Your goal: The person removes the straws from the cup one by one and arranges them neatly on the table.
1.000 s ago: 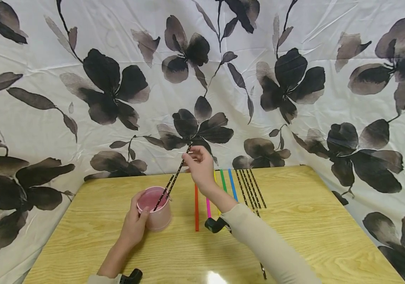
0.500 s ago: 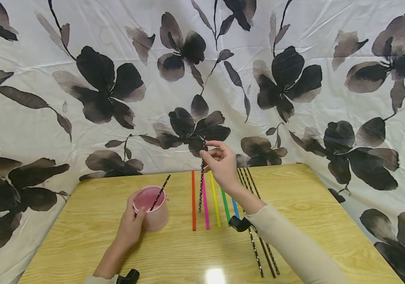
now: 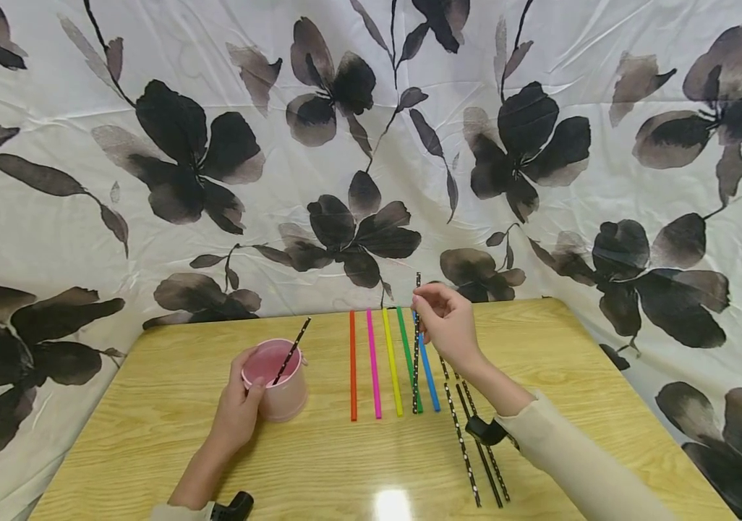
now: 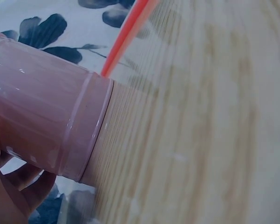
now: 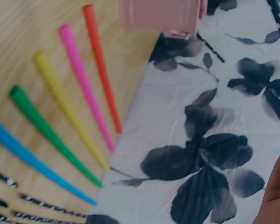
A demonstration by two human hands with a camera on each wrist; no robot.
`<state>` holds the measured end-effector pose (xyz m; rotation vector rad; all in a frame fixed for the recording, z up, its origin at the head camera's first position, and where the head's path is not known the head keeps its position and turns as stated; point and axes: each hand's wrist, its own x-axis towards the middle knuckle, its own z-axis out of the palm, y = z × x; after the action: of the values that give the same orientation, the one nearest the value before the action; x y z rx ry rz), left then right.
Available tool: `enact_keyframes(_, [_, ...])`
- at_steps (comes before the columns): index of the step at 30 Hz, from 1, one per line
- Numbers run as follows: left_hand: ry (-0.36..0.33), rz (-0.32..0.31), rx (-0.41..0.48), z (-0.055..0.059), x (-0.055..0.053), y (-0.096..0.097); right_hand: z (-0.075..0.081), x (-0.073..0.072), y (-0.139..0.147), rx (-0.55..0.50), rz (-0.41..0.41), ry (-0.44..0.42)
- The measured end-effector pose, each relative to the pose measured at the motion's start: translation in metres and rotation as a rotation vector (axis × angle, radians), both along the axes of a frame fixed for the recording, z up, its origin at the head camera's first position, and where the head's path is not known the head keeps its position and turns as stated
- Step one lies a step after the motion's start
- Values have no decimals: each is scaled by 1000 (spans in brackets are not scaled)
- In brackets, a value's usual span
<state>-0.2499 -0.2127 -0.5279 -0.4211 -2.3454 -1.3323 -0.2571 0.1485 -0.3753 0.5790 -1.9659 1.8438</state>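
Observation:
My left hand (image 3: 237, 409) grips the side of a small pink pail (image 3: 286, 401), which stands upright on the table. One black straw with pale dots (image 3: 292, 352) leans inside it against the rim. In the left wrist view, fingers (image 4: 37, 189) wrap under the pail's wall. My right hand (image 3: 452, 329) pinches a second black dotted straw (image 3: 416, 380) near its top, roughly vertical. That straw hangs in front of the green straw (image 3: 405, 336) and beside the blue straw (image 3: 432, 383). In the right wrist view, part of it shows at the right edge.
A red straw (image 3: 354, 369), a pink straw (image 3: 374, 369) and a yellow straw (image 3: 393, 365) lie in a row left of the green one. Several black straws (image 3: 461, 449) lie to the right, partly under my right arm. A floral cloth (image 3: 345, 145) hangs behind the wooden table (image 3: 319, 470).
My right hand has carried its dotted straw rightward, from beside the pail's rim past the red, pink and yellow straws. The left hand still holds the pail in place.

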Motion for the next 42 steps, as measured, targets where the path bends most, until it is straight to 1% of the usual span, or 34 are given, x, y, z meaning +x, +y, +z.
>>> enact_keyframes(5, [-15,8,5,0,1,0,-24,-12,24,1,31,-100])
enact_keyframes(7, [-21,9,8,0,1,0,-31,-11,34,29,26,-147])
enact_keyframes(11, [-22,16,8,1,2,0,-43,-6,53,85,8,-249])
enact_keyframes(13, [-22,16,4,2,2,0,-50,-3,63,108,11,-294])
enact_keyframes(22, [-25,15,-3,1,2,0,-80,13,95,224,65,-435])
enact_keyframes(27, [-16,5,4,-1,0,0,-96,25,108,252,64,-497])
enact_keyframes(31, [4,0,-5,-2,-1,0,-108,32,117,275,53,-517])
enact_keyframes(37, [-8,-4,15,2,-1,2,-124,35,126,288,1,-546])
enact_keyframes(42, [-12,2,15,2,0,2,-133,37,130,305,-24,-554])
